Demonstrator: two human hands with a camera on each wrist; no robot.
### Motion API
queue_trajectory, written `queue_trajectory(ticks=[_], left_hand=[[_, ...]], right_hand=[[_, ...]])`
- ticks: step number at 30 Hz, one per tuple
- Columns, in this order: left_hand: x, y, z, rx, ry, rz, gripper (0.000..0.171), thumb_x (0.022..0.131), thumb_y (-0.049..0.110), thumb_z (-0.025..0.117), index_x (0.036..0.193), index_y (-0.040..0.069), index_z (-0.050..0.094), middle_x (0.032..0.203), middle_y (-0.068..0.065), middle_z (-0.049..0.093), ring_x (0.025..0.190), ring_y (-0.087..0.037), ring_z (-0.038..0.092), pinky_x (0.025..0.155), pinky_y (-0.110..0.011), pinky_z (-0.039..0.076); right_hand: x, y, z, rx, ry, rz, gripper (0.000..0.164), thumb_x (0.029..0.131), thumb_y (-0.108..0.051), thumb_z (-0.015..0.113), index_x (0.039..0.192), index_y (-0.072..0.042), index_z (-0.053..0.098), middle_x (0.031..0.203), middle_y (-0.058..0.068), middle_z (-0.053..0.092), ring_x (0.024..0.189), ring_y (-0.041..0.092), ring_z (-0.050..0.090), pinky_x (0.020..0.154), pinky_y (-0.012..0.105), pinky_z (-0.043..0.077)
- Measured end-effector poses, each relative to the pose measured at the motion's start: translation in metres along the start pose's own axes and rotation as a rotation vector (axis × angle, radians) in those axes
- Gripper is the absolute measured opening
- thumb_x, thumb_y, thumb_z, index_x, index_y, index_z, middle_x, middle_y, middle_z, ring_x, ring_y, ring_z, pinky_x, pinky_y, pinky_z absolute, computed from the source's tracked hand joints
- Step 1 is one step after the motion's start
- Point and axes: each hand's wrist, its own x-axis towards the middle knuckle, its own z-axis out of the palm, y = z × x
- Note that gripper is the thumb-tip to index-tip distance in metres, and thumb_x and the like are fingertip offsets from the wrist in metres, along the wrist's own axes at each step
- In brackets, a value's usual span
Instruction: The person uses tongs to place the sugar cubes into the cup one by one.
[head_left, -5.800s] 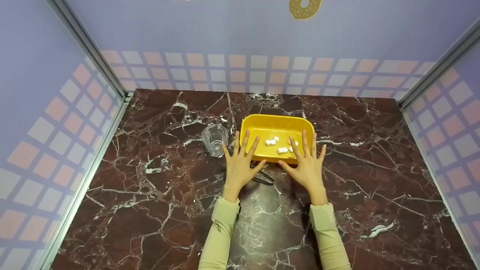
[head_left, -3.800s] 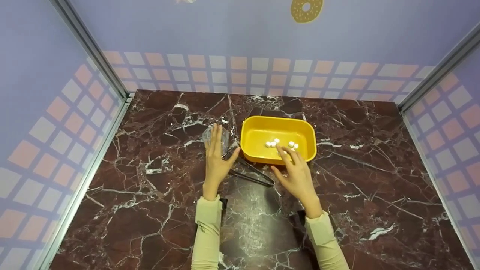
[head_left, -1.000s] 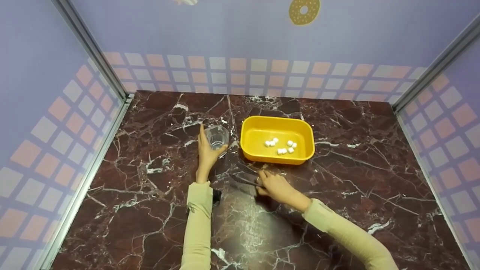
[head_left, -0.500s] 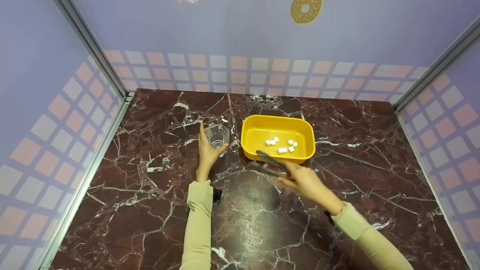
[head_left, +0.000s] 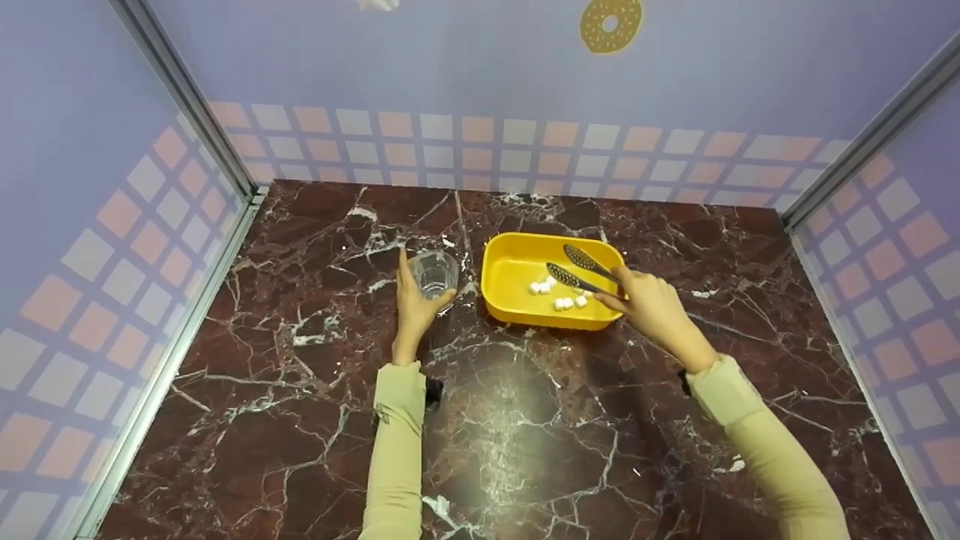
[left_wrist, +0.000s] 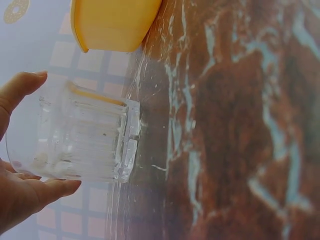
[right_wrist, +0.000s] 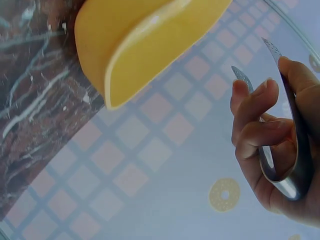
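Observation:
My left hand point(head_left: 417, 309) grips a clear glass point(head_left: 436, 279) from its left side, thumb across the near side. In the left wrist view the glass point(left_wrist: 95, 135) stands on the table between thumb and fingers. My right hand point(head_left: 656, 311) holds dark tongs point(head_left: 576, 279), their perforated tips spread apart over the yellow tub point(head_left: 517, 310). Several small white marshmallow-like pieces point(head_left: 564, 303) lie in the tub below the tips, some partly covered by the tongs. In the right wrist view, the fingers curl round the tongs' arms point(right_wrist: 299, 145), with nothing between the tips.
The dark red marbled table point(head_left: 300, 435) carries the glass left of the tub, a narrow gap between them. Purple checkered panels point(head_left: 480, 142) enclose it at the back and both sides. Tiny white specks dot the tabletop.
My right hand picked up the tongs from the table and moved them right and up over the tub. My left hand came to the glass and has stayed there over the last second.

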Motion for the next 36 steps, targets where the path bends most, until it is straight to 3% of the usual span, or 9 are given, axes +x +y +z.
queue_trajectory(ticks=[8, 18, 30, 36], left_hand=[[0.000, -0.002, 0.000, -0.019, 0.001, 0.027, 0.112, 0.057, 0.017, 0.082, 0.139, -0.005, 0.010, 0.126, -0.026, 0.041, 0.121, -0.038, 0.035, 0.108, -0.048, 0.022], [0.000, 0.002, -0.001, -0.011, 0.000, -0.033, 0.111, 0.055, 0.009, 0.081, 0.139, -0.004, 0.009, 0.133, -0.028, 0.033, 0.126, -0.040, 0.030, 0.109, -0.045, 0.023], [0.000, 0.000, 0.000, -0.023, 0.016, 0.000, 0.113, 0.055, 0.012, 0.082, 0.139, -0.005, 0.010, 0.131, -0.029, 0.035, 0.124, -0.041, 0.032, 0.108, -0.046, 0.024], [-0.001, 0.000, -0.001, -0.016, 0.008, 0.018, 0.113, 0.057, 0.019, 0.082, 0.140, -0.005, 0.008, 0.132, -0.029, 0.034, 0.125, -0.041, 0.032, 0.108, -0.047, 0.025]], right_hand=[[0.028, -0.002, 0.001, -0.084, -0.084, 0.012, 0.041, 0.078, -0.042, 0.061, 0.089, -0.003, 0.055, 0.060, 0.012, 0.057, 0.050, 0.032, 0.053, 0.042, 0.044, 0.040], [0.049, -0.004, 0.019, -0.151, -0.155, 0.018, 0.039, 0.077, -0.042, 0.062, 0.084, -0.004, 0.058, 0.073, 0.017, 0.063, 0.065, 0.038, 0.059, 0.051, 0.050, 0.047], [0.071, -0.009, 0.034, -0.204, -0.173, -0.006, 0.033, 0.077, -0.038, 0.064, 0.077, -0.005, 0.062, 0.076, 0.016, 0.066, 0.070, 0.037, 0.061, 0.055, 0.050, 0.049], [0.073, -0.018, 0.042, -0.239, -0.166, -0.048, 0.032, 0.074, -0.036, 0.068, 0.071, -0.005, 0.062, 0.071, 0.015, 0.065, 0.063, 0.033, 0.061, 0.053, 0.045, 0.050]])
